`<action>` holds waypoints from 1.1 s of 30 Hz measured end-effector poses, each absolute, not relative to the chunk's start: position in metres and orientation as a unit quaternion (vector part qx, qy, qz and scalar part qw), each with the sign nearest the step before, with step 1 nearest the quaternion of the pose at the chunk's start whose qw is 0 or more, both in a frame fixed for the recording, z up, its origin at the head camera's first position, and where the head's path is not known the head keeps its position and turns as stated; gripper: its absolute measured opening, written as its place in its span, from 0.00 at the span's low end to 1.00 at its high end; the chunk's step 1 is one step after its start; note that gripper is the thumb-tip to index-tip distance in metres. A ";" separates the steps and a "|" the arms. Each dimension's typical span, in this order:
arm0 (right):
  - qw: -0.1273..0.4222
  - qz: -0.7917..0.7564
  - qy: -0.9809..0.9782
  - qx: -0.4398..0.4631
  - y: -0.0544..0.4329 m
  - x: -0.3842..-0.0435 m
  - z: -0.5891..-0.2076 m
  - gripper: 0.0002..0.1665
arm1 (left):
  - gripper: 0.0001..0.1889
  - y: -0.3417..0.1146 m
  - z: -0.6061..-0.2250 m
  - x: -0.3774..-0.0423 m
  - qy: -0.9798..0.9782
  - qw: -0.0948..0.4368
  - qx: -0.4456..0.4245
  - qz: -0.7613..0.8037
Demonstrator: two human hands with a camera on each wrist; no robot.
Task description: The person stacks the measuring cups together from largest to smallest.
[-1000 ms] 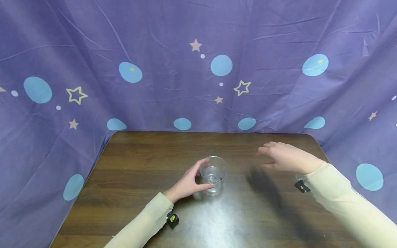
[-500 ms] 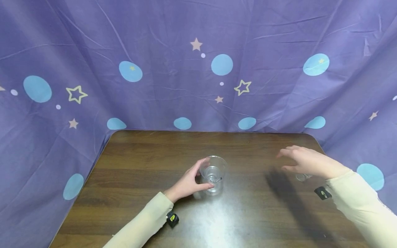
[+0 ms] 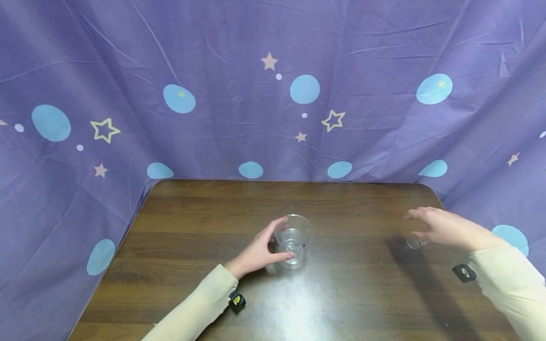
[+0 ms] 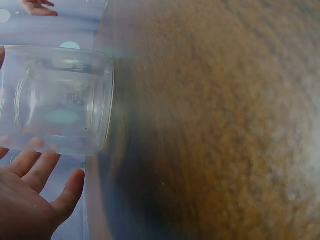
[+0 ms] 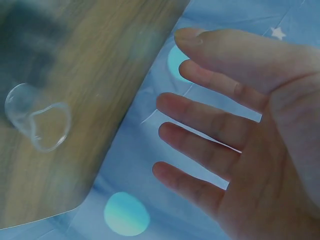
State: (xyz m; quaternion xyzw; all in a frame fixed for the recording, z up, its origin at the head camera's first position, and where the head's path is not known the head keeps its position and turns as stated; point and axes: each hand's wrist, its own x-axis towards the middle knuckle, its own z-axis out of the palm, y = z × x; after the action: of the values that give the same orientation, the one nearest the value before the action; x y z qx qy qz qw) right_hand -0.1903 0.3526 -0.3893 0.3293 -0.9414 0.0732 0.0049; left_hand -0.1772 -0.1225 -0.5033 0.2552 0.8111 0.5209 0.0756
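Observation:
Thumb and fingers of my left hand [image 3: 258, 253] grip the side of a clear glass beaker [image 3: 302, 237] standing upright near the middle of the table. Through its wall, the left wrist view shows a smaller clear vessel [image 4: 60, 105] inside the beaker, with faint printed marks. My right hand [image 3: 452, 229] is over the right side of the table, fingers spread and nothing in them. Just below its thumb in the head view stands a small clear beaker [image 3: 414, 244], partly hidden by the hand. The right wrist view shows that small beaker [image 5: 20, 107] with a pouring lip.
The brown wooden table [image 3: 204, 208] has rounded far corners. A purple curtain [image 3: 234, 94] with blue spots and stars hangs behind and along both sides. Each wrist bears a small black camera, such as the left wrist camera [image 3: 237, 301].
My right hand has moved right, away from the beaker in my left hand, and the small beaker it first covered has come into view. The left hand has kept still.

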 end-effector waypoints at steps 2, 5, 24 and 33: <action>0.005 0.075 -0.944 0.321 0.359 -0.188 -0.393 0.19 | 0.49 -0.123 -0.503 -0.177 0.812 0.076 0.254 0.520; 0.013 0.080 -0.946 0.314 0.366 -0.186 -0.399 0.18 | 0.49 -0.123 -0.503 -0.177 0.813 0.076 0.254 0.519; 0.012 0.090 -0.946 0.311 0.402 -0.183 -0.431 0.27 | 0.49 -0.123 -0.503 -0.177 0.813 0.077 0.255 0.517; -0.023 0.115 -0.950 0.289 0.409 -0.185 -0.441 0.32 | 0.49 -0.123 -0.503 -0.178 0.813 0.078 0.255 0.517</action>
State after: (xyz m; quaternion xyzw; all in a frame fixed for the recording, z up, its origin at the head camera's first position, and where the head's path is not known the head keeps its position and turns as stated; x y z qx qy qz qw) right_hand -0.1852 0.4093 -0.4407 0.2890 -0.9501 0.1154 -0.0229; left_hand -0.1776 -0.1229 -0.5032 0.2546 0.8132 0.5175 0.0781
